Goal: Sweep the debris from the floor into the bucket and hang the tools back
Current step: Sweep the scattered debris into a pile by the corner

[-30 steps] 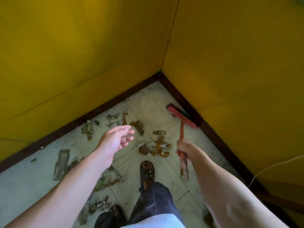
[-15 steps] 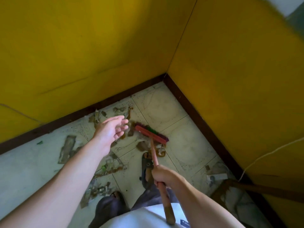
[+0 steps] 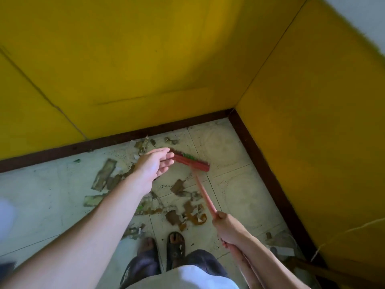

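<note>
A single head-worn wide-angle camera looks forward and steeply down into a room corner. Yellow walls (image 3: 145, 59) fill the frame beyond the left hand (image 3: 152, 166) and its fingers (image 3: 166, 155). The broom (image 3: 191, 163) lies just past them. The feet (image 3: 176, 245) sit nearest the camera, at the bottom edge.

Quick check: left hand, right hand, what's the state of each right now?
Left hand: open, fingers relaxed, holding nothing, raised above the floor.
Right hand: closed, fingers curled round the handle of the red broom.
</note>
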The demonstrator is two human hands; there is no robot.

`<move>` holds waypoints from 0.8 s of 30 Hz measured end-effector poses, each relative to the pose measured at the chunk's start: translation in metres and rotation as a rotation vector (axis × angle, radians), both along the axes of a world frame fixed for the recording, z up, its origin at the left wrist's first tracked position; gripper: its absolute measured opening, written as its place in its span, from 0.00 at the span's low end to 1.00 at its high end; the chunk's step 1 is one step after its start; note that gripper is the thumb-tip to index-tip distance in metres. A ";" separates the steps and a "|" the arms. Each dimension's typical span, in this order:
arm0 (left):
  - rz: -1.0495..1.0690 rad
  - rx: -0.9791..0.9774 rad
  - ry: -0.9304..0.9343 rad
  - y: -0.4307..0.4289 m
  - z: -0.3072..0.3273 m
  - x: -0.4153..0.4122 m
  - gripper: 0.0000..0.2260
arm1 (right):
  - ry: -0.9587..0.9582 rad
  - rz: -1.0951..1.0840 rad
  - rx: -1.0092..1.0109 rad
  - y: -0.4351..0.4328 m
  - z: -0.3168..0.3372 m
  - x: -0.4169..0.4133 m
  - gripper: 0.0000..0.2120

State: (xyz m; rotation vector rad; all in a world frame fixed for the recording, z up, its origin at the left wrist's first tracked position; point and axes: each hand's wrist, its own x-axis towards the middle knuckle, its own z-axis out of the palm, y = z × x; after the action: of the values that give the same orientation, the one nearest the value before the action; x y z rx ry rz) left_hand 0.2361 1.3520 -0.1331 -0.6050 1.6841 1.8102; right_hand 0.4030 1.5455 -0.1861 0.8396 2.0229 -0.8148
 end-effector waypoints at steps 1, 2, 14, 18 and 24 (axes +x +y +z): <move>0.015 -0.012 0.008 -0.003 0.000 0.000 0.08 | 0.021 0.034 -0.001 0.003 -0.005 -0.015 0.17; 0.035 -0.026 0.014 -0.007 0.000 0.000 0.08 | 0.036 0.061 -0.001 0.005 -0.010 -0.032 0.17; 0.234 -0.171 -0.042 -0.063 -0.021 0.031 0.09 | -0.070 0.371 -0.002 -0.023 -0.104 -0.191 0.17; 0.274 -0.144 -0.087 -0.078 -0.032 0.039 0.09 | -0.106 0.478 0.056 -0.024 -0.110 -0.137 0.20; 0.247 -0.049 -0.040 -0.104 -0.024 0.046 0.09 | -0.175 0.440 0.084 -0.034 -0.081 -0.039 0.20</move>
State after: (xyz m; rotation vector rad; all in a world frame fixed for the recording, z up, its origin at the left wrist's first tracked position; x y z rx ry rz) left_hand 0.2820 1.2477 -0.1572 -0.8984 1.6925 1.9144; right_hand 0.3643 1.5110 -0.2671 0.4617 1.9904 -0.3968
